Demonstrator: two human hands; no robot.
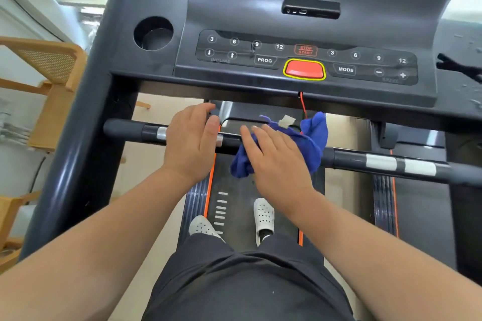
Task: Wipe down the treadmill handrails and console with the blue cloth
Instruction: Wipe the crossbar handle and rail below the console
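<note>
Black shorts [247,281] and white perforated clogs [264,216] stood nearest, on the treadmill belt [234,190]. Right hand [276,161]: fingers extended and close together, pressing the blue cloth [313,138] onto the front handrail [378,163]; the cloth draped over the bar near its middle. Left hand [191,143]: resting on the same bar, fingers together, loosely curved. Recommended handling: wrap the cloth fully around the bar and draw it outward over the silver sensor strips. Console [307,60], beyond: keys read 3, 6, 9, 12, INCLINE, PROG, STOP/START, MODE, SPEED; red safety key [304,69]; cup holder [153,33] at left.
</note>
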